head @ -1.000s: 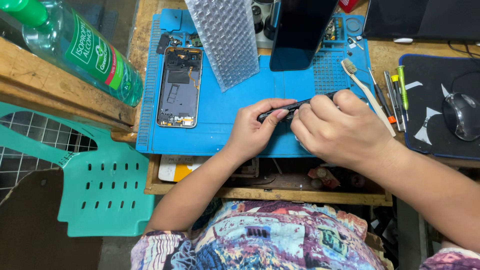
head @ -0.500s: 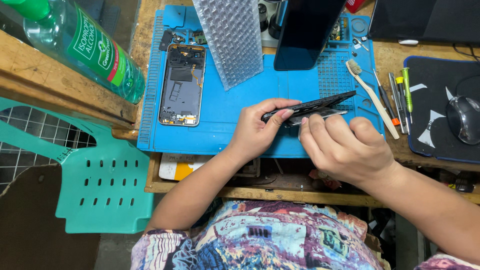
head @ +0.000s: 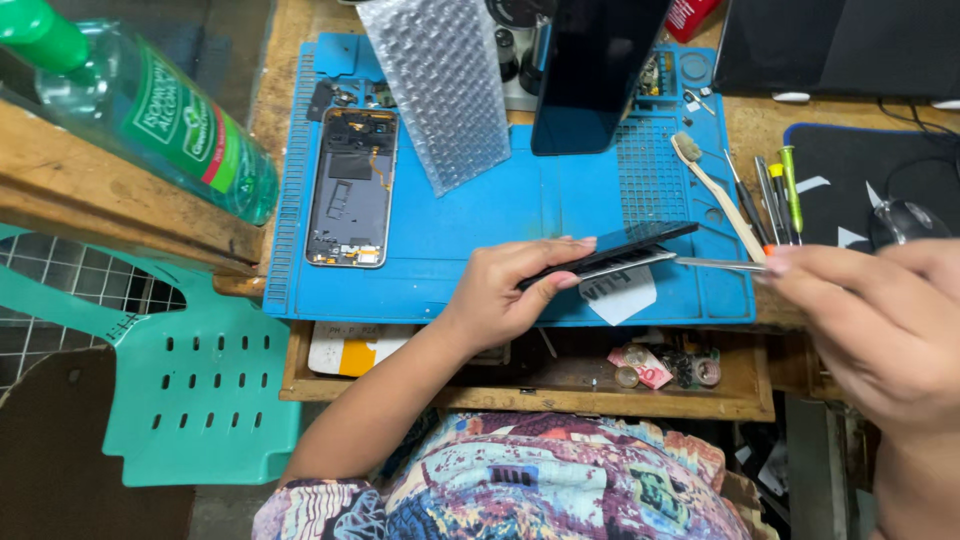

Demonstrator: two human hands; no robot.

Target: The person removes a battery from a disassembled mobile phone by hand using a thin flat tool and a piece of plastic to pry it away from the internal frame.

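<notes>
My left hand (head: 510, 290) grips a thin black phone part (head: 625, 248) edge-on above the blue work mat (head: 470, 230). A white film tab (head: 620, 295) hangs from the part's underside. My right hand (head: 870, 320) holds metal tweezers (head: 715, 264), whose tip reaches the right end of the black part. An opened phone body (head: 352, 187) lies on the mat's left side, its insides showing. A dark phone screen (head: 590, 70) stands at the back of the mat beside a sheet of bubble wrap (head: 440, 85).
A green-capped clear bottle (head: 150, 115) lies on a wooden shelf at left. A toothbrush (head: 712, 195) and several small tools (head: 775, 190) rest at the mat's right edge. A mouse (head: 905, 220) sits on a black pad. An open drawer (head: 560, 375) and teal plastic chair (head: 190, 400) lie below.
My right hand has drawn away to the right with the tweezers. The white film has come away from the black part and hangs under it. The view has shifted slightly.
</notes>
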